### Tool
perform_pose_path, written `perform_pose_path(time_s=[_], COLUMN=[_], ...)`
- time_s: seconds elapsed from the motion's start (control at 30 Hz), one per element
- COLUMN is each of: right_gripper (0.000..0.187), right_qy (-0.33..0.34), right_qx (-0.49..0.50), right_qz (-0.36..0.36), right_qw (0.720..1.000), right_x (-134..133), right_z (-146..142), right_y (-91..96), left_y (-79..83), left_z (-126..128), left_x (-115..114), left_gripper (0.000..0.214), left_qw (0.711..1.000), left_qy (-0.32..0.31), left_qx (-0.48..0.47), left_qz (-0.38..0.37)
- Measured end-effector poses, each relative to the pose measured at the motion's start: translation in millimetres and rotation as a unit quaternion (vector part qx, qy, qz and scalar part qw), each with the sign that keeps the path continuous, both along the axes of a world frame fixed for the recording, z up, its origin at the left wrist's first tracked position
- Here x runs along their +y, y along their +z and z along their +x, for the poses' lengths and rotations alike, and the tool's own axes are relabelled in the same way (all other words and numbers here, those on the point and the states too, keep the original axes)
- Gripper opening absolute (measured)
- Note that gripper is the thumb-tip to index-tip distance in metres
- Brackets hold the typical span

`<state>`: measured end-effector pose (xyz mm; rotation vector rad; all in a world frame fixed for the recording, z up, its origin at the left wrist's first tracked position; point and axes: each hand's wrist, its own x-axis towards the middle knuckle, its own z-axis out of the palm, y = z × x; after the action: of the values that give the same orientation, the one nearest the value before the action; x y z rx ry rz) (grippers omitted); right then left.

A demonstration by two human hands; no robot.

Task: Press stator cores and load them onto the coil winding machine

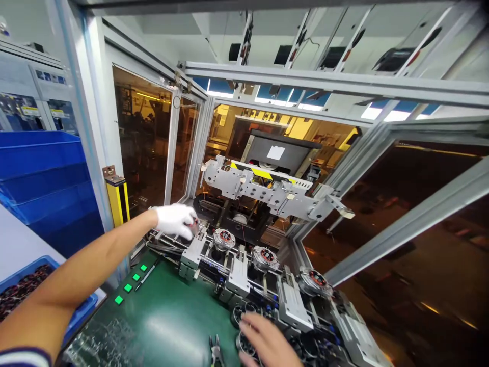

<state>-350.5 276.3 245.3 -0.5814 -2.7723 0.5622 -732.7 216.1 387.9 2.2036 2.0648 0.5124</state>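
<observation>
My left hand, in a white glove, reaches far forward into the machine and is closed around a small round wound part at the leftmost fixture; only a dark and red edge of the part shows. My right hand is bare and lies low at the front, fingers spread flat over dark round parts on the green mat. Three similar round wound parts sit on a row of metal fixtures between the hands.
A grey perforated metal arm hangs above the fixtures inside the framed enclosure. A yellow safety post stands left. Blue bins are stacked far left, and a blue tray holds several wound parts. Pliers and green buttons lie on the mat.
</observation>
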Motion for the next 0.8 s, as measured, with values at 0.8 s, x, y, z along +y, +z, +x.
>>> perform_pose_path(time_s=[0.8], right_gripper=[0.055], right_qy=[0.120], right_qx=[-0.131], right_qz=[-0.078], right_qw=[0.981], right_x=[138.5], right_z=[-143.0], right_y=[103.1], left_y=[-246.3], left_z=[133.5], left_x=[-210.4], left_gripper=[0.084], left_qw=[0.942], left_qy=[0.296], left_qx=[-0.156], left_qz=[0.000])
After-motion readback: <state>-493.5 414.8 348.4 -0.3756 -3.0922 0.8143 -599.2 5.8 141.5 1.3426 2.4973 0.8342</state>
